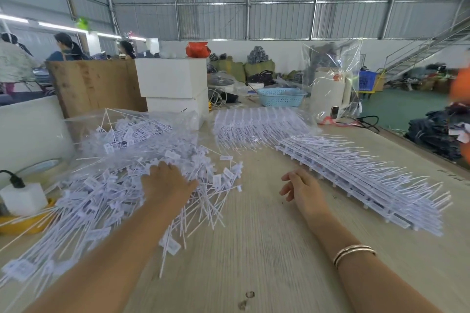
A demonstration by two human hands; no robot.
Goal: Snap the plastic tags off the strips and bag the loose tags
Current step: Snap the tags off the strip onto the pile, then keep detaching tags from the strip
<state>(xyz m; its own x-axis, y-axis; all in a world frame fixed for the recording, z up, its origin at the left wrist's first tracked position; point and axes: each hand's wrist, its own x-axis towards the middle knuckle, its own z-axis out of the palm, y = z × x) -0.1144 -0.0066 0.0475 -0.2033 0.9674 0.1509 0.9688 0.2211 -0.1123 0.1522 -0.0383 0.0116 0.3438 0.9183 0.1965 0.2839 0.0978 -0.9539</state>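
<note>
— Fingers first: what are they doing?

— My left hand (166,180) lies palm-down on the heap of loose tags (122,193), fingers (159,169) spread and fairly straight, pressing into it; nothing is pinched that I can see. My right hand (301,189) hovers just over the table (254,249), fingers (288,187) loosely curled and holding nothing.

— Where are the tags you're after?

— Take that heap as the landmark. It spreads left of the bare middle of the table, from the near edge up to a clear bag (132,129) at its far side, which already has tags in it. Right of the heap, across the bare patch, lies a long stack of uncut strips (361,180), tails pointing away from it. Beyond the heap's far right corner sits another batch of strips (256,129) in clear film.

— How will they handle?

— I judge them very light, thin and springy: small flat heads on long stiff tails that tangle and slide over each other. A scoop from above would likely shed half of them. I'd rake a bunch together, grip across the tails near the heads, and lift it toward the bag. The strips look more rigid along the spine; I'd hold the spine and bend at each tag's root.

— Anything else near the heap?

— A white power adapter (23,198) just at its left, and a blue basket (281,96) well beyond.
</note>
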